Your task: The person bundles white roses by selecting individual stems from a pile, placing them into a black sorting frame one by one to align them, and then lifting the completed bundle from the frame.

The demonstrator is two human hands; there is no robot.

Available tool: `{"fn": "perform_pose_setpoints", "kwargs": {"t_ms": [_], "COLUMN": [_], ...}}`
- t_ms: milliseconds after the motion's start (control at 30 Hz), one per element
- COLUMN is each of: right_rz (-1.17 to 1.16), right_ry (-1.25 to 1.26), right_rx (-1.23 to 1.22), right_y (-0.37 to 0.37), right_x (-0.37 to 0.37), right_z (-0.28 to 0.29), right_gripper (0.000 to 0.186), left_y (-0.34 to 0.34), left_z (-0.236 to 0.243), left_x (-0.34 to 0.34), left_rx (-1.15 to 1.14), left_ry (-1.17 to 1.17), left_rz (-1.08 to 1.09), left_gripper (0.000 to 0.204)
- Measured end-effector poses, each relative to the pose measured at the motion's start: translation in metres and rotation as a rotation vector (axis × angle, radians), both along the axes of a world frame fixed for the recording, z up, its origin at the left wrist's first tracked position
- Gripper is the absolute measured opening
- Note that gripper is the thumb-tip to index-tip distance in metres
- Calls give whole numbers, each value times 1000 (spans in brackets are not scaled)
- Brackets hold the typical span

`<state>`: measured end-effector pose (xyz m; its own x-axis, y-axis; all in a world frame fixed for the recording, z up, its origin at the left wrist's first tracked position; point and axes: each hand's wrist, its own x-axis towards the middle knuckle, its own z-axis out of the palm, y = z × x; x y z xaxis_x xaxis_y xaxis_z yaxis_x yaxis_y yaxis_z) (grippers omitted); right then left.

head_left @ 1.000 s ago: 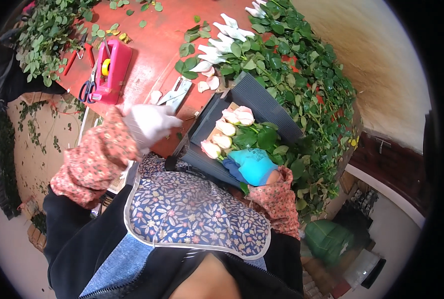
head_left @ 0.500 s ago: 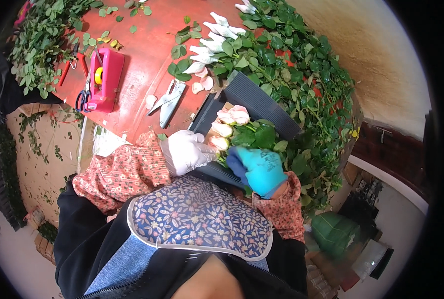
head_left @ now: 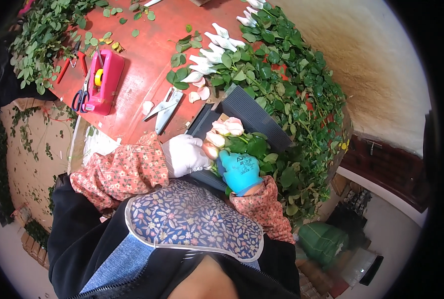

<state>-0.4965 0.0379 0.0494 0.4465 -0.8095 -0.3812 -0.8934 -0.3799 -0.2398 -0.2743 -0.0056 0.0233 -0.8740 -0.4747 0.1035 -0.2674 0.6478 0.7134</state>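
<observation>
My right hand, in a blue glove, is closed around the stems of a small bunch of pale pink roses with green leaves. The bunch lies on a sheet of dark corrugated wrapping card at the near edge of the red table. My left hand, in a white glove, touches the lowest rosebud of the bunch from the left side, fingers curled at it. Both forearms wear floral sleeves.
More white-wrapped rosebuds lie in a row among a heap of leafy stems at the right. Grey shears lie left of the card. A pink tape dispenser, scissors and red-handled pruners sit far left.
My left hand has come from the table's left part across to the bunch and now touches a bud. My right hand has kept its hold on the stems.
</observation>
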Motion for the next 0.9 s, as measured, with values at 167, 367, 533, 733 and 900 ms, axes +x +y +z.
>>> {"fn": "perform_pose_setpoints", "kwargs": {"t_ms": [167, 367, 533, 733, 900], "right_rz": [11, -208, -40, -132, -318], "right_ry": [10, -148, 26, -95, -111], "right_rx": [-53, -163, -148, -96, -221], "right_y": [1, -18, -14, -16, -11], "right_x": [-7, -6, -12, -12, -10], "right_z": [-4, 29, 2, 5, 16], "right_gripper": [11, 22, 10, 22, 36], "left_y": [-1, 13, 15, 11, 20], "left_z": [2, -4, 0, 9, -2], "left_x": [-25, -28, -38, -30, -31], "left_rx": [-390, -366, -369, -403, -266], "left_ry": [-172, -250, -176, -81, -90], "left_rz": [94, 179, 264, 245, 297], "left_gripper": [27, 22, 20, 20, 16]}}
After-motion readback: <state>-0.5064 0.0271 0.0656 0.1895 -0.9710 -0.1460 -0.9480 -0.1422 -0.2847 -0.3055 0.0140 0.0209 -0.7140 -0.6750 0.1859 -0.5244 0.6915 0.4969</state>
